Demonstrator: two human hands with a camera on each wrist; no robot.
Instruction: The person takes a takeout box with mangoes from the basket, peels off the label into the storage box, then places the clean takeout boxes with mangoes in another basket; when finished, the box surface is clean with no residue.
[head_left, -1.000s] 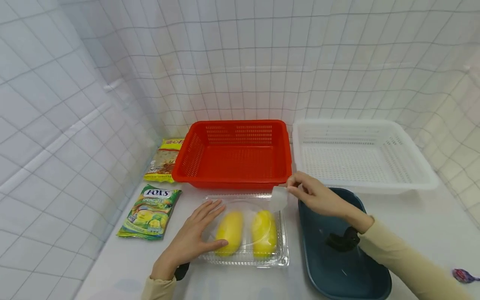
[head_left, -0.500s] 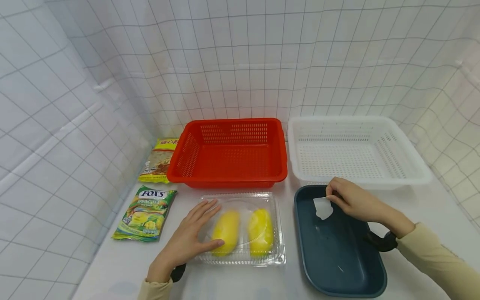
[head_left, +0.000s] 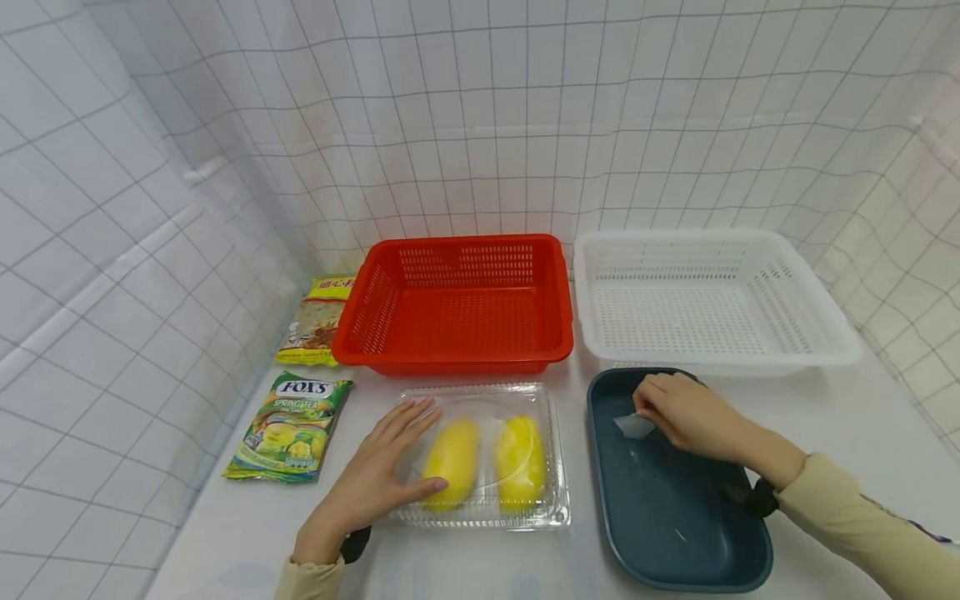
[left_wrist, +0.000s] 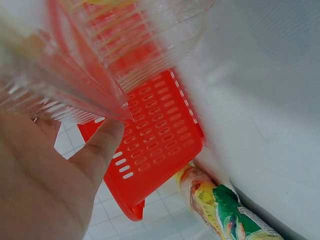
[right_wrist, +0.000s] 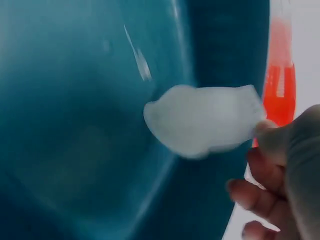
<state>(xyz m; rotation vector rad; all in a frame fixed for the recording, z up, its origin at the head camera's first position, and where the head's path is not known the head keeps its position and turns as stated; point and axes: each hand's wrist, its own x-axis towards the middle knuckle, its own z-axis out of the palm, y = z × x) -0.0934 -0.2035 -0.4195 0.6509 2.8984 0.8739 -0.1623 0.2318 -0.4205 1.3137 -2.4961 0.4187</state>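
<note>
My left hand [head_left: 378, 475] lies with spread fingers on the left side of a clear plastic clamshell box [head_left: 487, 522]. Through its lid show two oblong yellow things, one on the left [head_left: 453, 462] and one on the right [head_left: 520, 462]; their kind is unclear. In the left wrist view, the thumb [left_wrist: 102, 145] meets the ridged edge of the box. Over the far end of a dark blue tub [head_left: 675, 533], my right hand [head_left: 693, 421] pinches a thin, whitish, translucent scrap [right_wrist: 200, 120] by one edge. That scrap hangs within the tub's walls.
A red basket [head_left: 453, 321] stands behind the box, and a white basket [head_left: 690, 321] behind the tub. At left lie a green Fox's candy bag [head_left: 288, 429] and a yellow food packet [head_left: 315, 325]. Something small and purple shows by the right sleeve.
My right hand has carried the scrap from the box's upper right corner rightward over the tub, then slightly left and lower. The left hand has stayed on the box.
</note>
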